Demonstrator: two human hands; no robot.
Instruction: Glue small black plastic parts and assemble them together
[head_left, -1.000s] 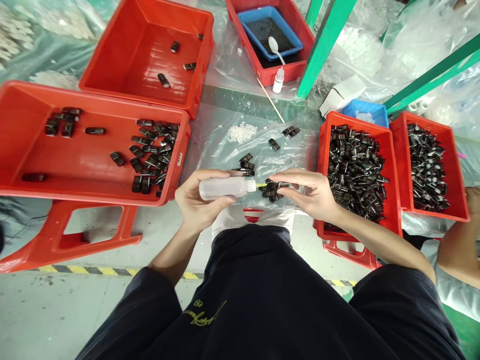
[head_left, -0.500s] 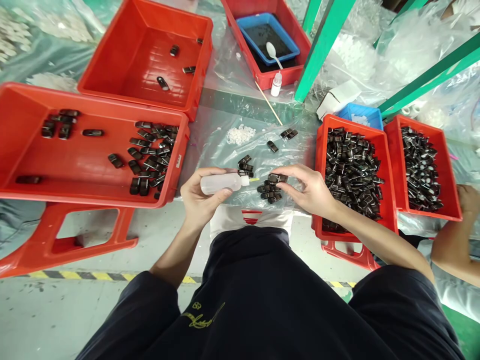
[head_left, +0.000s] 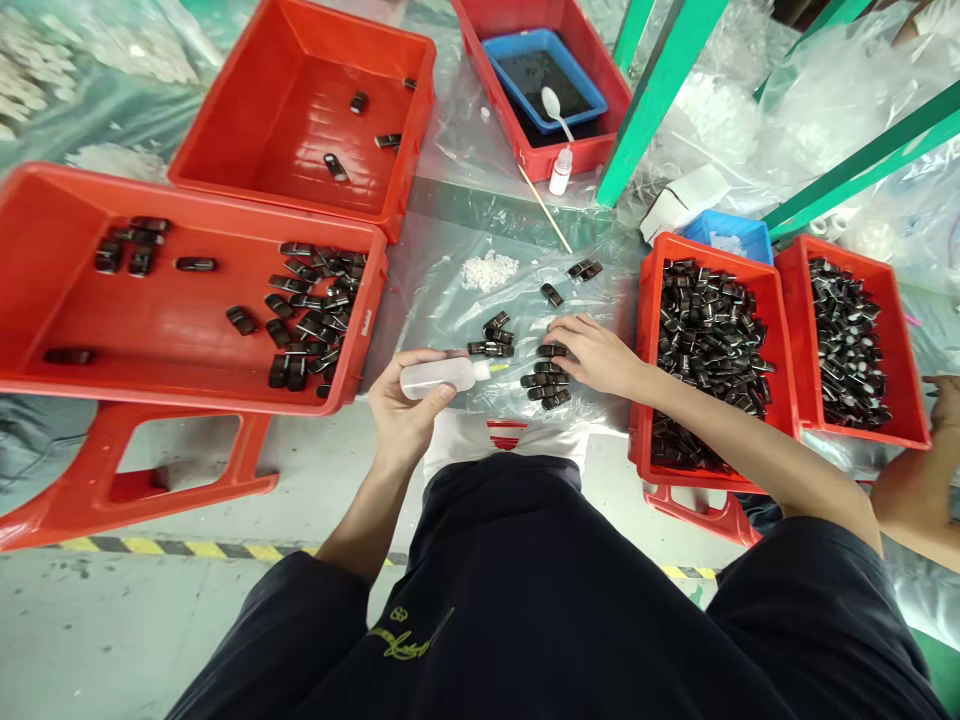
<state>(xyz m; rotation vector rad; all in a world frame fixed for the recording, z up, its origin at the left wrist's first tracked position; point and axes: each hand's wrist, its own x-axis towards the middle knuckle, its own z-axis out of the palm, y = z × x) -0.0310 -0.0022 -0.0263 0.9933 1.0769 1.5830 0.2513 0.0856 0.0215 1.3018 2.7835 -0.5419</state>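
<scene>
My left hand (head_left: 409, 405) is closed around a translucent squeeze bottle (head_left: 437, 378) lying nearly level, its thin yellow tip pointing right. My right hand (head_left: 596, 352) is low over the plastic-covered table, with thumb and fingers on either side of a small glossy black part (head_left: 553, 350). Just below that part lies a cluster of similar black parts (head_left: 546, 380). Between the bottle tip and the table's middle sits another small group of black parts (head_left: 492, 348). Farther back lie a single black part (head_left: 552, 294) and a pair (head_left: 585, 269).
Red bins with black parts stand at left (head_left: 150, 375), back left (head_left: 300, 200), right (head_left: 646, 400) and far right (head_left: 862, 430). White bits (head_left: 489, 271), a stick (head_left: 545, 208) and a small white bottle (head_left: 560, 172) lie behind. A green post (head_left: 660, 100) rises there. Another person's hand (head_left: 946, 405) is at far right.
My right hand has lowered a black part to the table beside the cluster and its fingers have turned downward. The bottle in my left hand has shifted slightly away from it.
</scene>
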